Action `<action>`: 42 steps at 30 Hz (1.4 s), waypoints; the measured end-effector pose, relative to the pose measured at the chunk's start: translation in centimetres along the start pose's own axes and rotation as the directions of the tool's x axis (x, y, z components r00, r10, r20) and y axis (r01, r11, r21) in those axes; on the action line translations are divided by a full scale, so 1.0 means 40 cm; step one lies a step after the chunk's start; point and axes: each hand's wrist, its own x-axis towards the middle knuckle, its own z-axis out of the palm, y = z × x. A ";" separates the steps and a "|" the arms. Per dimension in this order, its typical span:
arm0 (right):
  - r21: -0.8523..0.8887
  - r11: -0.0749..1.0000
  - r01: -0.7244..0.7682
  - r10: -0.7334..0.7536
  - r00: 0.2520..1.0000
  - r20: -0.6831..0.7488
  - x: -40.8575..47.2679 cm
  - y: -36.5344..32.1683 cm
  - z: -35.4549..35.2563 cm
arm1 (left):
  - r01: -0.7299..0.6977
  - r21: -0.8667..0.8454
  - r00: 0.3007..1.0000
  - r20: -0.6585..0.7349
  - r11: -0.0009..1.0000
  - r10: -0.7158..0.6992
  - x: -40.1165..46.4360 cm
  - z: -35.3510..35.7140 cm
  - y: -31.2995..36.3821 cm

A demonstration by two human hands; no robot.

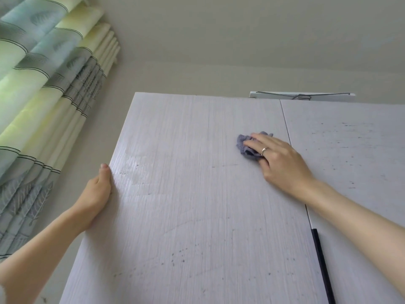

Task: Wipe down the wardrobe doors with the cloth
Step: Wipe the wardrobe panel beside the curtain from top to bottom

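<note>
The right hand (pixel 278 156) presses the bunched blue cloth (pixel 246 147) flat-fingered against the left wardrobe door (pixel 186 205), high up beside the seam. Unwiped specks lie below and leftward. The left hand (pixel 96 194) steadies the door's outer edge, fingers hidden behind it.

cloth (pixel 246 147): blue-grey, crumpled, flat on door | left door (pixel 186 205): pale woodgrain, speckled, closed
</note>
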 end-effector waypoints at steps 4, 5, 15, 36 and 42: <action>-0.037 0.991 -0.132 0.137 0.967 0.213 0.118 0.065 -0.019 | 0.030 -0.004 1.000 0.007 1.000 -0.030 -0.009 -0.001 0.009; -0.059 0.977 -0.206 0.214 0.942 0.258 0.156 0.084 -0.020 | 0.035 -0.007 0.999 0.018 0.999 -0.035 -0.009 -0.001 0.008; -0.035 0.933 -0.358 0.357 0.911 0.206 0.160 0.098 0.001 | 0.123 -0.008 0.988 0.099 0.992 -0.122 -0.003 -0.014 0.000; 0.100 0.995 0.030 -0.054 0.968 0.246 -0.069 -0.006 -0.105 | 0.277 -0.022 0.953 0.136 0.961 -0.272 -0.056 -0.031 -0.021; -0.006 0.914 -0.406 0.404 0.908 0.110 0.039 0.034 -0.033 | 0.190 0.024 0.979 0.076 0.982 -0.191 -0.044 -0.019 -0.033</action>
